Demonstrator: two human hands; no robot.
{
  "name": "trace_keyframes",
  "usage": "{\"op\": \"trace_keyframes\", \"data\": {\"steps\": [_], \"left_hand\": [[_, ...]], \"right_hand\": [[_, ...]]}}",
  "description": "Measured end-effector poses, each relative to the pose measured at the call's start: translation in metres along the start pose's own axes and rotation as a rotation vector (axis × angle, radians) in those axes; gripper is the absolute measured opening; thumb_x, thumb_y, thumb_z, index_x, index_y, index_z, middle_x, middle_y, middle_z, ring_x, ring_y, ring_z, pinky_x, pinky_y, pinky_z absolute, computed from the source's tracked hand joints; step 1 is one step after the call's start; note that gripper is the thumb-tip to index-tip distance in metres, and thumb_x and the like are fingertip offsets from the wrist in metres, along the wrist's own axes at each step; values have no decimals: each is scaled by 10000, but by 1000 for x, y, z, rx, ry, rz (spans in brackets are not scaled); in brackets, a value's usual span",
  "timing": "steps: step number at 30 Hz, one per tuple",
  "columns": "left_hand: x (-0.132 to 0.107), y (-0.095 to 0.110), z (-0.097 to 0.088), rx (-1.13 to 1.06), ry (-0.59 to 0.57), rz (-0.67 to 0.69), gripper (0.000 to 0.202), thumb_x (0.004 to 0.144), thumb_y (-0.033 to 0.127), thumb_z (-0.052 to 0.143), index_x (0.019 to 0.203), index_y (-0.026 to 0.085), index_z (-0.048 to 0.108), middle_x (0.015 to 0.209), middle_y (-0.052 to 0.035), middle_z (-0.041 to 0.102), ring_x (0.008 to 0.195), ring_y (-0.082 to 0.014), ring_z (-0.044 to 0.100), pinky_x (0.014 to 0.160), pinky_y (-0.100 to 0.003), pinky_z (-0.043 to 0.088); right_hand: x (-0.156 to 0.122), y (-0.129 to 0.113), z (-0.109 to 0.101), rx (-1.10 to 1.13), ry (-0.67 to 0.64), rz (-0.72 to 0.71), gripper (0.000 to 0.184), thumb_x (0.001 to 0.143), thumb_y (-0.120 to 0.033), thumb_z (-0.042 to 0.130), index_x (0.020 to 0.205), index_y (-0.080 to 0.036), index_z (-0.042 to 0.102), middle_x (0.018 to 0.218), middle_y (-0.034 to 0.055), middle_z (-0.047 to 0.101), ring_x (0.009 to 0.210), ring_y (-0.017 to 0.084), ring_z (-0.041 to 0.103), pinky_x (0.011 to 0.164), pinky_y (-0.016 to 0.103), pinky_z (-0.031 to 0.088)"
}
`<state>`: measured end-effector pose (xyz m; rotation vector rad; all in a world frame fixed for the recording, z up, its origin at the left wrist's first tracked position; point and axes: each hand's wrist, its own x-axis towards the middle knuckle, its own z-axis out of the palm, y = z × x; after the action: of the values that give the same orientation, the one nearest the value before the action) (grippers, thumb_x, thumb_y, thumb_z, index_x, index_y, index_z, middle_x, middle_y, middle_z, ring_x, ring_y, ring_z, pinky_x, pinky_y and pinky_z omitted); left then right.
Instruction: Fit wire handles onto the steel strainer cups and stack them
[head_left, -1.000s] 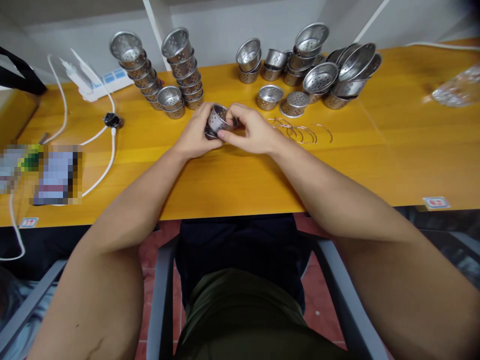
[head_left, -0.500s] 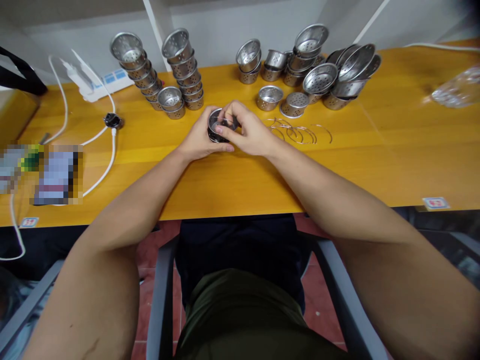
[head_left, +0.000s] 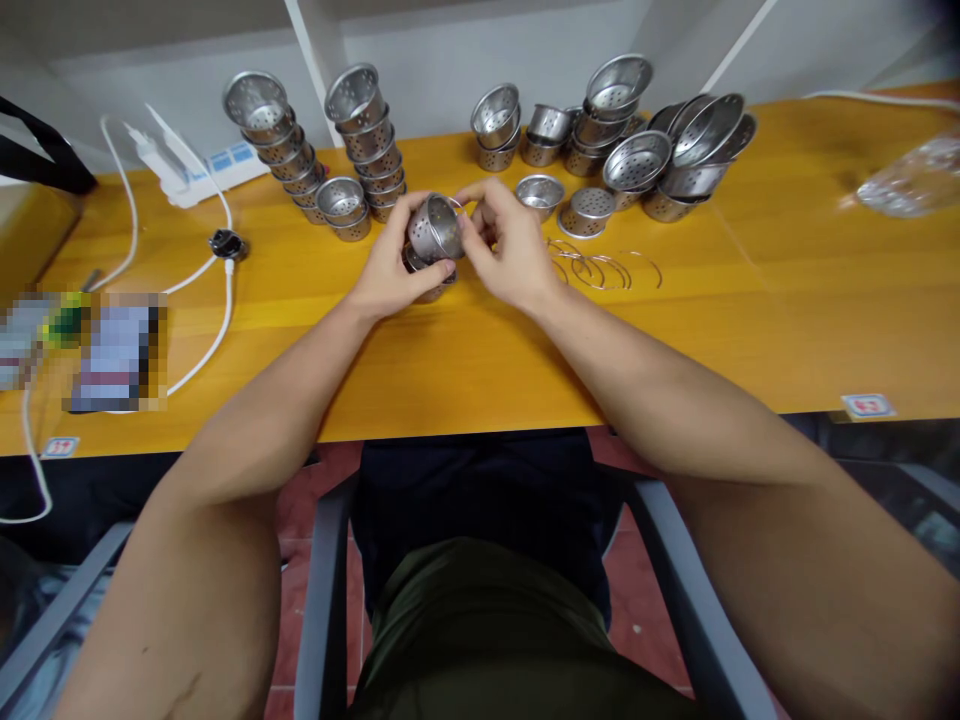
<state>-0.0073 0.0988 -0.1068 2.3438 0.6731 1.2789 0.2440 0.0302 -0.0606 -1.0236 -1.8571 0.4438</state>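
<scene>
A small perforated metal cup [head_left: 433, 230] is tilted in my left hand [head_left: 388, 262], its open side turned toward the right. Fingers and thumb of that hand wrap around its side. Below it a second, darker metal cup [head_left: 435, 290] shows partly, with my left thumb across it. My right hand [head_left: 510, 245] is at the tilted cup's rim, fingers pinched on a thin wire [head_left: 456, 203] whose far part is hidden by the fingers. Just right of this hand, several loose wire rings [head_left: 600, 270] lie on the wooden table [head_left: 465, 385].
Stacks of perforated cups [head_left: 367, 135] stand at the back left, with more cups [head_left: 637, 158] at the back right. A power strip [head_left: 214, 175], white cables and a phone [head_left: 112, 350] lie on the left. A clear plastic bag [head_left: 915, 180] rests far right.
The held cup has been raised and tipped to the right, bringing the lower cup into view. My right hand has moved from inside the cup to its right rim.
</scene>
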Motion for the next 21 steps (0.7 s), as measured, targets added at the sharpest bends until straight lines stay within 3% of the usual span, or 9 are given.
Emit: {"op": "trace_keyframes", "data": {"steps": [3,7,13,21], "left_hand": [[-1,2,2,-15,-61,11,984,973,901,897,1674,290,575,1579,-142,713,1535,-464,708,1406,-647,540],[-5,8,10,-42,-154,-10,995,975,914,886,1669,271,579,1552,-144,725,1446,-439,758,1340,-612,605],[-5,5,15,-53,-164,23,989,1063,941,832,1712,263,518,1532,-153,733,1394,-414,802,1336,-600,606],[-5,7,13,-23,-145,-19,984,1098,983,732,1734,273,490,1585,-168,705,1456,-406,771,1328,-567,612]], "right_hand": [[0,-2,0,-7,-21,23,505,1311,-731,581,1462,-277,744,945,61,666,960,331,753,1043,549,721],[0,1,0,-73,-36,8,453,1307,-708,610,1335,-285,771,910,52,653,935,324,747,1031,516,714],[3,9,0,-92,-42,57,461,1283,-706,683,1352,-263,792,857,45,649,889,328,741,1019,522,713],[10,31,13,103,-34,131,611,1286,-816,548,1321,-248,771,809,46,638,732,311,732,822,535,744]]}}
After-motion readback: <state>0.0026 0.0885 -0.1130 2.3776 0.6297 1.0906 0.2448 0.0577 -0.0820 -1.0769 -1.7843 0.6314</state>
